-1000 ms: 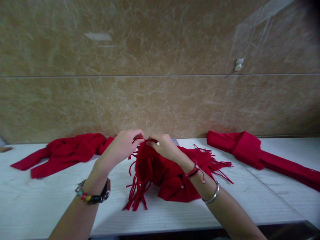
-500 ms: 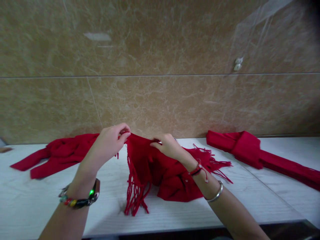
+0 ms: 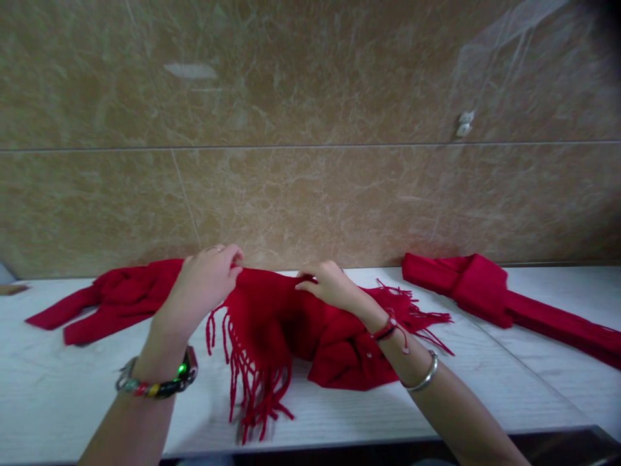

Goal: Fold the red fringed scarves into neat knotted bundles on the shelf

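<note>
A red fringed scarf (image 3: 257, 304) lies bunched in the middle of the counter, its near-left end lifted and its tassels hanging down toward the surface. My left hand (image 3: 207, 281) pinches the upper left corner of that end between thumb and fingers. Further right along the same top edge, my right hand (image 3: 327, 285) is closed on the cloth. The bunched part of the scarf and more tassels show beneath and beyond my right wrist. The fingertips of both hands are partly hidden.
Another red cloth (image 3: 129, 294) lies crumpled at the left, partly behind my left hand. A folded, knotted red scarf (image 3: 480, 288) rests at the right. The white wood-grain counter (image 3: 194, 414) meets a brown tiled wall (image 3: 310, 200) with a small white fitting (image 3: 464, 123).
My left hand has moved slightly left and the held end of the scarf has spread wider, its tassels fanning out to the left. My right hand has barely shifted.
</note>
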The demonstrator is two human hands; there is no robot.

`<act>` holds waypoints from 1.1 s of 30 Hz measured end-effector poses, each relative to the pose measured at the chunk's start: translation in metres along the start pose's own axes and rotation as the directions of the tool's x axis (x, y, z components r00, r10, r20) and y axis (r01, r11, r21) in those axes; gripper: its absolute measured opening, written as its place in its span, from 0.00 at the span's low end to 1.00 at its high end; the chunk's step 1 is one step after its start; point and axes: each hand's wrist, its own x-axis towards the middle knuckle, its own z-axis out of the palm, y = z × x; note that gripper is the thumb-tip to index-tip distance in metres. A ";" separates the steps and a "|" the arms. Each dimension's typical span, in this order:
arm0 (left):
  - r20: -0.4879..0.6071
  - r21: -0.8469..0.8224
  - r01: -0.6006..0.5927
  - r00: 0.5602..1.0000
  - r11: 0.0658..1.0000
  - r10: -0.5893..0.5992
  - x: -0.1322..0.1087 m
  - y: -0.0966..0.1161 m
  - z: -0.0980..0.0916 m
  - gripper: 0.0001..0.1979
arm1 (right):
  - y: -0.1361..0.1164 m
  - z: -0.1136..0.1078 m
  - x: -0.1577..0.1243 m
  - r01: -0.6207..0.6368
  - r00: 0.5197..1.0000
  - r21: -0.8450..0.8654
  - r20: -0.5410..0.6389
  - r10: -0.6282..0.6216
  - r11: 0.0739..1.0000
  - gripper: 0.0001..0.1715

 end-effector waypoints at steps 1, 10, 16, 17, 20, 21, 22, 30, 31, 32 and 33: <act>0.053 -0.016 -0.067 0.996 0.998 0.068 0.000 0.006 0.006 0.14 | -0.002 0.001 0.000 -0.002 1.000 0.005 0.004 0.002 1.000 0.06; 0.149 -0.212 -0.273 0.940 0.939 0.307 0.006 0.032 0.030 0.14 | -0.006 -0.007 -0.005 -0.070 0.997 -0.027 0.025 0.070 0.997 0.07; 0.120 0.048 -0.188 0.976 0.981 0.181 0.003 0.025 0.015 0.15 | -0.004 -0.006 -0.005 -0.038 0.996 -0.071 0.079 0.043 0.997 0.06; 0.117 0.064 -0.177 0.979 0.982 0.169 0.002 0.025 0.013 0.15 | -0.004 -0.006 -0.004 -0.030 0.996 -0.072 0.083 0.036 0.997 0.06; 0.107 0.105 -0.133 0.987 0.986 0.122 0.002 0.021 0.006 0.15 | -0.004 -0.007 -0.004 -0.052 0.996 -0.074 0.072 0.057 0.996 0.07; 0.094 0.121 -0.109 0.991 0.987 0.098 0.002 0.019 0.005 0.16 | -0.004 -0.008 -0.004 -0.057 0.996 -0.075 0.065 0.062 0.996 0.07; 0.077 0.132 -0.081 0.994 0.988 0.071 0.002 0.016 0.003 0.16 | -0.003 -0.008 -0.004 -0.058 0.996 -0.078 0.065 0.063 0.995 0.07; 0.002 0.171 0.095 0.995 0.981 -0.096 0.004 -0.011 -0.005 0.18 | 0.003 -0.010 -0.007 -0.056 0.993 -0.122 0.098 0.068 0.991 0.06; 0.019 0.187 0.112 0.993 0.976 -0.117 0.004 -0.013 -0.005 0.18 | 0.002 -0.010 -0.007 -0.063 0.992 -0.119 0.100 0.075 0.991 0.06; 0.039 0.200 0.121 0.991 0.972 -0.132 0.003 -0.013 -0.005 0.17 | 0.002 -0.010 -0.007 -0.070 0.992 -0.114 0.101 0.081 0.991 0.06; 0.055 0.209 0.124 0.989 0.970 -0.138 0.002 -0.012 -0.003 0.17 | 0.001 -0.009 -0.006 -0.077 0.991 -0.112 0.101 0.089 0.991 0.06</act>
